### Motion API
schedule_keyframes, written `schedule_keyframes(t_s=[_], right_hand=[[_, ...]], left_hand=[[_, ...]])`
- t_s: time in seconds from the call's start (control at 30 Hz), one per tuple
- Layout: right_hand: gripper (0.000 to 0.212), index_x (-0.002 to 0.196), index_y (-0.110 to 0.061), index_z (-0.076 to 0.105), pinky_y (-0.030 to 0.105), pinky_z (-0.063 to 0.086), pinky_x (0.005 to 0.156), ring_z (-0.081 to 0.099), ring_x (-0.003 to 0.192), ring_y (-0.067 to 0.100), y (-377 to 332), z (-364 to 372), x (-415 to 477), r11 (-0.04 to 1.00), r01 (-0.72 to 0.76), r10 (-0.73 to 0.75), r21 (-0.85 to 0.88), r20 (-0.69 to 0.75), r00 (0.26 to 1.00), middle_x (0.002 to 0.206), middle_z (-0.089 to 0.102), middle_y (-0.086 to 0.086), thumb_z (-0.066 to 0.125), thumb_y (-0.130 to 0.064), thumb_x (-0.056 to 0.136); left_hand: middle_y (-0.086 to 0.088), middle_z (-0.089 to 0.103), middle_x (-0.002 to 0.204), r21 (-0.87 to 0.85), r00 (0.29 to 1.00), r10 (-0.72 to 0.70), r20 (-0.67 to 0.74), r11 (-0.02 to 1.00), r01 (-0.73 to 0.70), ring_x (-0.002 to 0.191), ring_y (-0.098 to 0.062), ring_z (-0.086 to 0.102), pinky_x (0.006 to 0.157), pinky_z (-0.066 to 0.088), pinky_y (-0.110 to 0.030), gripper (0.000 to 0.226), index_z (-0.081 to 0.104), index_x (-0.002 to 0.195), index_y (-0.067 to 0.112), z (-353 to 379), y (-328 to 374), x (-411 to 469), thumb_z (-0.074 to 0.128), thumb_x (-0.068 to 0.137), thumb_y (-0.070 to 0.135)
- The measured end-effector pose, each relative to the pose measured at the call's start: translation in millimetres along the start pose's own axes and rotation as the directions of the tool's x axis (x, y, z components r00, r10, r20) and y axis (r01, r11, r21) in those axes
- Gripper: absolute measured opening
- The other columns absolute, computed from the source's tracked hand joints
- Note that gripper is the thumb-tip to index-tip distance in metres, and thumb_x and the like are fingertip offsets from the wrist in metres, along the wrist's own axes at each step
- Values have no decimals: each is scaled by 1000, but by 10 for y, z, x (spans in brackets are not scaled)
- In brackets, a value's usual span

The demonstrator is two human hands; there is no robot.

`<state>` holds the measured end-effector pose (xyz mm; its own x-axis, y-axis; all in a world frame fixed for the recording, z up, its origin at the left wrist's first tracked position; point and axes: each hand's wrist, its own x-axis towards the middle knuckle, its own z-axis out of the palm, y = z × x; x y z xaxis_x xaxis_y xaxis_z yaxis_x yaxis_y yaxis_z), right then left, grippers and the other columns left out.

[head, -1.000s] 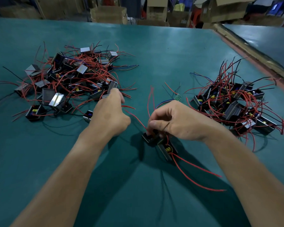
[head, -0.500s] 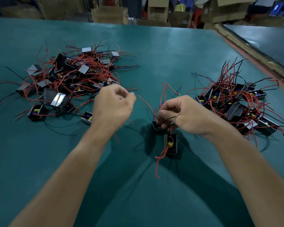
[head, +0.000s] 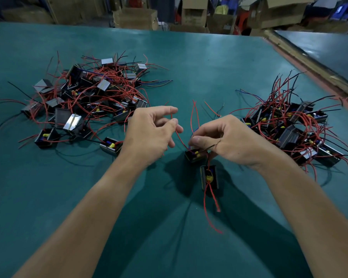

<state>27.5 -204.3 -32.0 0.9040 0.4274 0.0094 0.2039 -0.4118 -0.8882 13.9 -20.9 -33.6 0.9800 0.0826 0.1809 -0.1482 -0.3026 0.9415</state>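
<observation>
Gripping transformer, right hand; left hand pinches wire.

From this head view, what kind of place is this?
Likely a factory assembly bench: green worktable, a left pile and right pile of wired black modules, cartons stacked behind. The left hand pinches a red wire; right hand holds one module.

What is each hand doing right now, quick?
Left hand: pinches a red wire.
Right hand: grips a small black transformer.
</observation>
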Motion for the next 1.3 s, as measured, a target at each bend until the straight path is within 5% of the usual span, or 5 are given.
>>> schedule_keyframes(t_s=[0.23, 0.37, 0.53, 1.03, 1.3], right_hand=[[6, 81, -23, 79, 24, 43, 51, 50, 58, 16, -23, -73, -15, 995, 85, -84, 51, -26, 996, 66, 65, 25, 78, -18, 83], [17, 75, -13, 78, 18, 44, 49, 53, 52, 5, -50, -88, -41, 984, 136, -136, 117, -14, 991, 59, 68, -1, 79, -30, 70], [9, 71, -17, 77, 21, 49, 49, 58, 50, 8, -42, -124, -33, 984, 146, -142, 101, -51, 989, 62, 71, 0, 81, -12, 78], [29, 80, -14, 69, 27, 50, 47, 57, 49, 18, -29, -125, -16, 979, 129, -109, 159, -129, 986, 66, 69, 22, 83, -28, 59], [14, 82, -20, 76, 24, 47, 47, 57, 48, 14, -31, -130, -29, 975, 189, -179, 115, -92, 980, 59, 69, 8, 84, -15, 71]], left_hand=[[-1, 64, 57, -27, 974, 87, 210, 996, -83, 35, -15, 47, 40, 37, -21, 36, 51, 135, 21, 36, 43, -41, 45, 102, 8], [-1, 65, 58, -31, 966, 54, 255, 998, -48, 36, -17, 46, 41, 35, -24, 15, 46, 116, 13, 38, 56, -55, 48, 101, 10], [-3, 67, 57, -69, 959, 36, 280, 997, -17, 36, -17, 45, 38, 37, -19, 7, 56, 91, 6, 32, 63, -50, 55, 98, 7], [-1, 71, 64, -102, 939, 90, 332, 993, -59, 41, -11, 49, 43, 43, -18, 15, 75, 82, 10, 14, 32, -64, 64, 91, 4], [-2, 69, 63, -130, 923, 5, 385, 990, 49, 41, -10, 48, 42, 40, -22, 18, 70, 81, 7, 29, 43, -70, 60, 95, 10]])
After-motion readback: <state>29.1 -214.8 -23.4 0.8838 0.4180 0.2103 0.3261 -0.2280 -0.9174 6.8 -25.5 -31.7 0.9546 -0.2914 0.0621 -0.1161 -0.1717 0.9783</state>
